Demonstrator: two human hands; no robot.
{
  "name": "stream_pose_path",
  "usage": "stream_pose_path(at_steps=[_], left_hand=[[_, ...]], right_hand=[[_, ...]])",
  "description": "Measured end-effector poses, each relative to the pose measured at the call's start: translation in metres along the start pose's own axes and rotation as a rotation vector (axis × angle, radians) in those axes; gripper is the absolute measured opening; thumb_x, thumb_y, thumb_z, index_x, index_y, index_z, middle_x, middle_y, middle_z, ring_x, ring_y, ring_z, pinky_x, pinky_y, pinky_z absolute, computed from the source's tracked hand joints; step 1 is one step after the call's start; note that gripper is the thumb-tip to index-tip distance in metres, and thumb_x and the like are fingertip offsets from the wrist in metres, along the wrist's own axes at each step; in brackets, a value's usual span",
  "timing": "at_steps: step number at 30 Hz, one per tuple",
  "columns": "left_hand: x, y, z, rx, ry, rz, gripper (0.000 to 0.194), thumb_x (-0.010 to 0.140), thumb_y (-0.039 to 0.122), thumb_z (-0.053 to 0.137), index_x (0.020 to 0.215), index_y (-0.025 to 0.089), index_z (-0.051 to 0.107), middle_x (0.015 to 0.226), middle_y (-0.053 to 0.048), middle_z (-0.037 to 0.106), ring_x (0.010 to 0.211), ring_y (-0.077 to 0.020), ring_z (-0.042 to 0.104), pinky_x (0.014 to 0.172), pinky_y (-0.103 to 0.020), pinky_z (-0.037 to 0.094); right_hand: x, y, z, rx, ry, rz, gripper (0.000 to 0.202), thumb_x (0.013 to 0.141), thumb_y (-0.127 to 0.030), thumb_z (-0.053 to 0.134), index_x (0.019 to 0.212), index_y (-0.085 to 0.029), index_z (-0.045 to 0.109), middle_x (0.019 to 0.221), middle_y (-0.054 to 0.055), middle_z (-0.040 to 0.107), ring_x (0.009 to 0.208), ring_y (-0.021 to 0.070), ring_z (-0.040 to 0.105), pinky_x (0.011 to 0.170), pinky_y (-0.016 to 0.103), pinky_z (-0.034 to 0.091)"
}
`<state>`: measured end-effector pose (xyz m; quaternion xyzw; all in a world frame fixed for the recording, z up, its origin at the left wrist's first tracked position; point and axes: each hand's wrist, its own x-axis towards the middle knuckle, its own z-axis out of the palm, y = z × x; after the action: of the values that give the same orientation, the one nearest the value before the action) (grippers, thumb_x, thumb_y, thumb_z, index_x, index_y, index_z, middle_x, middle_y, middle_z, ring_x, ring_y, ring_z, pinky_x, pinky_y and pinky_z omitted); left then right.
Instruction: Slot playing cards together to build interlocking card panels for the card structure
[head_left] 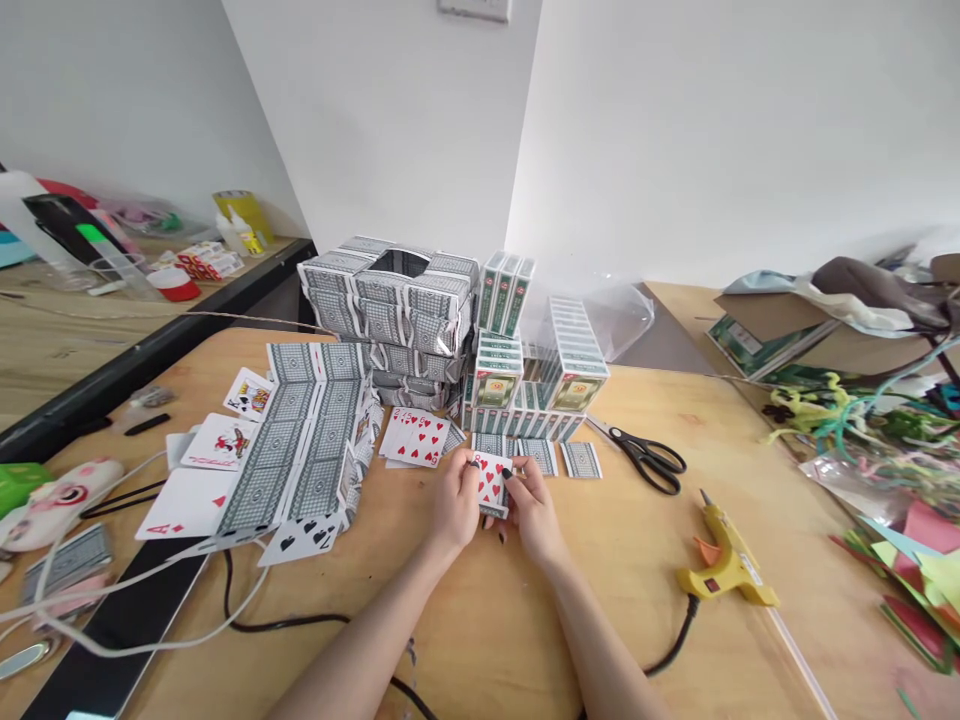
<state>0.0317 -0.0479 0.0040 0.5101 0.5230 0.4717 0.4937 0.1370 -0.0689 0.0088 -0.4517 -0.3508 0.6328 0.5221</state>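
Between my two hands is a playing card point(491, 482), an eight of hearts with its face up and its lower edge bent to show the patterned back. My left hand point(455, 500) pinches its left side; my right hand point(534, 508) grips its right side, thumb on the face. Just beyond them several face-down cards point(581, 460) lie in a row, beside a fan of heart cards point(415, 438). To the left stands a folded structure of joined cards point(300, 440), with a joker card point(219, 442) and other loose cards around it.
Card-built boxes point(390, 300) are stacked at the back, beside green card packs point(574, 385). Black-handled scissors point(649, 458) and a yellow glue gun point(726, 560) lie on the right, near colourful scraps point(926, 560). A white cable point(150, 650) and a black cord point(292, 622) cross the left front.
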Motion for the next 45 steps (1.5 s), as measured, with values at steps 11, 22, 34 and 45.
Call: stream_pose_path(at_steps=[11,22,34,45], left_hand=[[0.0029,-0.0014,-0.0023,-0.041,0.016,0.012,0.011,0.073,0.023,0.037,0.067,0.019,0.046,0.049,0.005,0.045,0.042,-0.0095,0.043,0.041,-0.021,0.035],[0.005,0.0012,-0.001,-0.153,-0.054,-0.032,0.008,0.072,0.025,0.041,0.076,0.019,0.045,0.052,0.006,0.047,0.04,-0.0089,0.045,0.039,-0.02,0.037],[0.0003,0.0067,0.0029,-0.265,-0.122,-0.085,0.009,0.077,0.029,0.039,0.079,0.021,0.04,0.053,0.007,0.044,0.033,-0.0072,0.041,0.032,-0.02,0.036],[0.0015,0.0014,-0.0011,-0.043,-0.027,0.038,0.009,0.075,0.022,0.038,0.077,0.021,0.047,0.056,0.004,0.049,0.047,-0.0115,0.048,0.045,-0.023,0.038]], right_hand=[[0.0011,0.0012,-0.0006,0.082,-0.042,0.007,0.018,0.076,-0.029,0.047,0.085,-0.024,0.033,0.051,-0.008,0.051,0.035,0.0105,0.051,0.03,0.017,0.038],[0.0012,-0.0011,-0.0008,0.091,-0.037,-0.03,0.016,0.077,-0.027,0.047,0.089,-0.023,0.038,0.052,-0.007,0.052,0.035,0.0107,0.052,0.03,0.018,0.038],[0.0027,-0.0006,-0.0007,0.08,0.033,-0.015,0.02,0.074,-0.032,0.052,0.088,-0.023,0.04,0.053,-0.006,0.054,0.035,0.0106,0.049,0.032,0.02,0.037],[0.0017,-0.0011,0.001,0.053,0.049,-0.004,0.018,0.074,-0.031,0.048,0.088,-0.023,0.042,0.05,-0.007,0.052,0.035,0.0111,0.048,0.032,0.02,0.032]])
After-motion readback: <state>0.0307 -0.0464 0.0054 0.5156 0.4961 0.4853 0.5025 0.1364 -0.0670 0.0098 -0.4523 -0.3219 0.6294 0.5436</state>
